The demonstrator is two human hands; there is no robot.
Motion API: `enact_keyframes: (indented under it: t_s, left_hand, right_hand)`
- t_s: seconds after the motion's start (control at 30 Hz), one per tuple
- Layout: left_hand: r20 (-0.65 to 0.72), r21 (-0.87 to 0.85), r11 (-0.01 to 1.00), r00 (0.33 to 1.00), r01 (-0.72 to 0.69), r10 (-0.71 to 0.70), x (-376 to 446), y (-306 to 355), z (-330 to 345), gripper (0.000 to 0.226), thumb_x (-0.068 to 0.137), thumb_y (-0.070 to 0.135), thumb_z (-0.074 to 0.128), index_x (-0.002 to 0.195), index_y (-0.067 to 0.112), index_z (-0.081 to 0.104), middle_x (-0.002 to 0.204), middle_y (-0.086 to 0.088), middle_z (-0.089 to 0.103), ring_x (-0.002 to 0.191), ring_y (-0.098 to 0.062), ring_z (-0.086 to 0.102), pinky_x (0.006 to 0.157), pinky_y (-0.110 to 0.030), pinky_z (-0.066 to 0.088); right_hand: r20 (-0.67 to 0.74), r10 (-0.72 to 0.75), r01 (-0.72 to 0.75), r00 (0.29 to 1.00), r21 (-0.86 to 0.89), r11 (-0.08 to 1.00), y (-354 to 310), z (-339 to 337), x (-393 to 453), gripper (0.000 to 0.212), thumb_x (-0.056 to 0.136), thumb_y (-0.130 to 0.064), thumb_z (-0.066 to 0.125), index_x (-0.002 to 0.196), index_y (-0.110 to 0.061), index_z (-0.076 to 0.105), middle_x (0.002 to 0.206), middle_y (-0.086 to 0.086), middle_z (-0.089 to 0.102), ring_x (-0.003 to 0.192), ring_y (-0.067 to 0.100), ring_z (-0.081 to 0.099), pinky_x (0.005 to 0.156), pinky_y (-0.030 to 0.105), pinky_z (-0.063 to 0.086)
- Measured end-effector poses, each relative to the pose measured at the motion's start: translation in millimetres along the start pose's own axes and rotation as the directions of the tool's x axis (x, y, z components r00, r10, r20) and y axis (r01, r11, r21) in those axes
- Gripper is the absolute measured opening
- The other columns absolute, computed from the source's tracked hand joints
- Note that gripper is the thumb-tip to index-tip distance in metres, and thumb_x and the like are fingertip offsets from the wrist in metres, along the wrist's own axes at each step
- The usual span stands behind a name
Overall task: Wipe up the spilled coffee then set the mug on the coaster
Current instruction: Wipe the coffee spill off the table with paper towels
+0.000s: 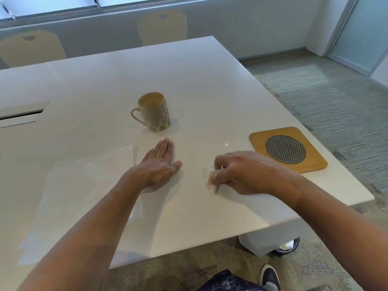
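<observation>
A cream mug [154, 111] with a leaf pattern stands upright on the white table [105, 80], handle to the left, coffee inside. A square wooden coaster [288, 148] with a round metal mesh centre lies near the table's right edge. My left hand [160, 164] rests flat on the table, fingers together, just in front of the mug. My right hand [241, 172] is closed on a crumpled, coffee-stained white tissue [210, 177] pressed to the table, left of the coaster. No spilled coffee shows on the surface around it.
A stack of white paper towels [84, 185] lies flat at the left of my left arm. Two beige chairs [162, 28] stand at the far side. The table's right and front edges are close; a dark bag [287, 246] sits on the floor below.
</observation>
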State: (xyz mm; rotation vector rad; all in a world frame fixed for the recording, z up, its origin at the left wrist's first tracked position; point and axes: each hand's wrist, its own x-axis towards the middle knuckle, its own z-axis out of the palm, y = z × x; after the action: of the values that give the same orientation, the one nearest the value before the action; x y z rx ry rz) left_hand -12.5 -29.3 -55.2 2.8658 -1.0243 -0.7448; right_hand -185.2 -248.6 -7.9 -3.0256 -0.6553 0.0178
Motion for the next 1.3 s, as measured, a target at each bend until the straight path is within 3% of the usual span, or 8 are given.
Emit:
enact_keyframes:
  t_s: [0.2,0.33,0.47,0.6,0.7,0.9,1.03,1.3]
  left_hand:
    - [-0.131,-0.003,0.999,0.991,-0.033,0.033,-4,-5,2,0.072,0.107,0.053,0.018,0.163,0.018,-0.011,0.17,0.003,-0.02,0.156,-0.011,-0.017,0.127,-0.035,-0.006]
    - [-0.312,-0.013,0.997,0.947,-0.081,0.073,-8,-9,10,0.068,0.107,0.054,0.018,0.164,0.02,0.006,0.172,0.005,-0.003,0.157,-0.011,-0.002,0.128,-0.035,0.002]
    - [-0.357,-0.009,0.999,0.934,-0.039,0.033,-5,-11,18,0.072,0.106,0.057,0.016,0.164,0.019,-0.002,0.171,0.006,-0.008,0.157,-0.008,-0.008,0.128,-0.035,-0.001]
    - [-0.363,-0.004,0.999,0.931,-0.034,0.03,-4,-13,18,0.072,0.106,0.057,0.015,0.164,0.019,-0.005,0.171,0.005,-0.011,0.156,-0.008,-0.011,0.128,-0.034,-0.001]
    - [-0.358,0.003,0.999,0.933,-0.032,0.031,-2,-14,19,0.072,0.106,0.056,0.014,0.163,0.019,-0.006,0.171,0.005,-0.012,0.157,-0.008,-0.011,0.128,-0.035,-0.001]
    - [-0.353,0.009,1.0,0.935,-0.028,0.029,0,-15,19,0.068,0.107,0.052,0.014,0.164,0.019,-0.006,0.171,0.004,-0.012,0.157,-0.009,-0.01,0.128,-0.035,-0.001]
    - [-0.337,0.008,1.0,0.941,-0.028,0.029,1,-15,18,0.067,0.108,0.049,0.013,0.163,0.018,-0.007,0.171,0.003,-0.013,0.157,-0.009,-0.011,0.129,-0.036,-0.001]
    - [-0.315,-0.005,1.0,0.949,-0.02,0.017,-3,-11,17,0.067,0.108,0.049,0.013,0.163,0.019,-0.008,0.171,0.005,-0.014,0.156,-0.009,-0.013,0.128,-0.036,-0.003]
  right_hand:
    - [-0.049,0.162,-0.164,0.986,-0.038,0.986,22,-3,78,0.033,0.098,-0.022,0.056,0.117,-0.042,0.074,0.108,-0.007,0.063,0.096,0.023,0.066,0.066,0.028,0.034]
    - [-0.095,0.307,-0.308,0.947,0.008,0.951,40,-8,107,0.029,0.099,-0.022,0.059,0.119,-0.036,0.075,0.114,-0.006,0.065,0.107,0.022,0.068,0.073,0.027,0.044]
    - [-0.144,0.545,-0.555,0.826,-0.034,0.831,65,-7,103,0.03,0.094,-0.018,0.059,0.12,-0.025,0.074,0.124,0.001,0.068,0.115,0.026,0.067,0.091,0.031,0.051]
    - [-0.142,0.642,-0.655,0.754,-0.077,0.752,70,-6,85,0.03,0.087,-0.011,0.058,0.11,-0.017,0.075,0.112,0.009,0.07,0.103,0.032,0.07,0.085,0.035,0.054]
    - [-0.108,0.593,-0.6,0.798,-0.06,0.797,51,-4,81,0.032,0.083,-0.013,0.058,0.107,-0.02,0.076,0.113,0.006,0.069,0.102,0.03,0.069,0.085,0.032,0.054]
    - [-0.059,0.269,-0.266,0.961,0.067,0.962,0,0,77,0.027,0.089,-0.021,0.061,0.106,-0.032,0.079,0.105,-0.003,0.065,0.092,0.024,0.067,0.078,0.035,0.055]
    - [-0.016,0.112,-0.111,0.994,0.061,0.992,-14,-1,77,0.027,0.094,-0.024,0.062,0.114,-0.035,0.078,0.104,-0.008,0.063,0.081,0.014,0.057,0.069,0.027,0.042]
    - [-0.033,0.236,-0.233,0.971,0.079,0.969,-6,-4,45,0.027,0.094,-0.026,0.063,0.111,-0.042,0.077,0.09,-0.013,0.054,0.081,0.011,0.063,0.06,0.023,0.031]
